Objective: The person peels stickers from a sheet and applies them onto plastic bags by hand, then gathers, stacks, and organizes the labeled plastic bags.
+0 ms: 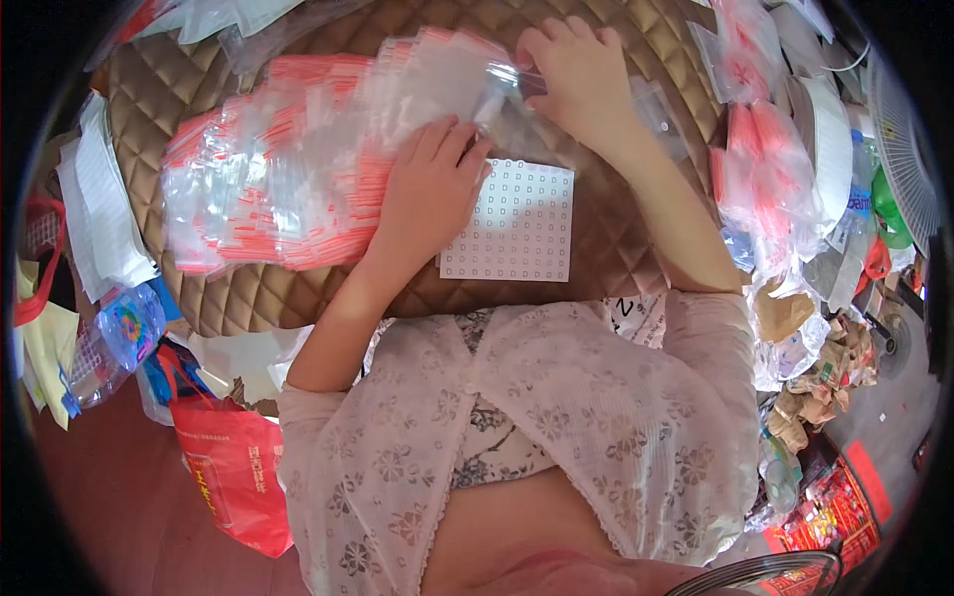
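Observation:
My left hand (432, 184) lies palm down on a wide spread of overlapping clear zip bags (288, 149) with red strips, its fingers slightly apart. Just right of it is a white sheet (522, 223) printed with rows of small marks, partly under the fingertips. My right hand (581, 79) is farther off, near the far edge of the quilted brown surface. Its thumb and fingers are spread around the end of a shiny clear bag (505, 79); whether they touch it is hard to see. Another clear bag (656, 114) lies by my right wrist.
Bundles of red-edged clear bags (760, 164) hang over the right side. Beyond them are a fan (899, 149) and crumpled brown paper (830, 372). To the left are stacked white papers (104, 199), a plastic bottle (124, 333) and a red bag (234, 467) on the floor.

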Demonstrator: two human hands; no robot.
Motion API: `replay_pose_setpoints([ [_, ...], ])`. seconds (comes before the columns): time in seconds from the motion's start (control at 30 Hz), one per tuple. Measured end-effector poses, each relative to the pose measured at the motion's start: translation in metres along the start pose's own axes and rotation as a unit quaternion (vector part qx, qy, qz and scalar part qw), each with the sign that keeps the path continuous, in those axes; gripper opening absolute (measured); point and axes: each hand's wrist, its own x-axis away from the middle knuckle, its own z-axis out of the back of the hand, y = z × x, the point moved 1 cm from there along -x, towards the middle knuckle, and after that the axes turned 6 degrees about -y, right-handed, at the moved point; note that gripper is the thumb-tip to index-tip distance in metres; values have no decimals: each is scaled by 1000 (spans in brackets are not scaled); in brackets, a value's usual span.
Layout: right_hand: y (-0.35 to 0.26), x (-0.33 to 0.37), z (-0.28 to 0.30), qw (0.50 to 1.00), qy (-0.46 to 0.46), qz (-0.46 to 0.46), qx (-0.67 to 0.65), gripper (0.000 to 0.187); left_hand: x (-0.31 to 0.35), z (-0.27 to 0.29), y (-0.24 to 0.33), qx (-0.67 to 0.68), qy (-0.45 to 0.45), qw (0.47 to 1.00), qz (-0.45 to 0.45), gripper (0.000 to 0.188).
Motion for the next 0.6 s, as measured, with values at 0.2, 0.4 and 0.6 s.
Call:
replay_pose_setpoints([
  [0.2,-11,-7,-11,998,-66,-9,-3,23,-1,0,5,48,-20,999,-7,25],
  [0.4,-11,34,18,921,-94,-9,-378,18,14,20,11,383,-72,901,190,20],
  [0.6,-29,70,31,916,-76,72,-388,16,6,24,26,647,-70,684,330,27],
])
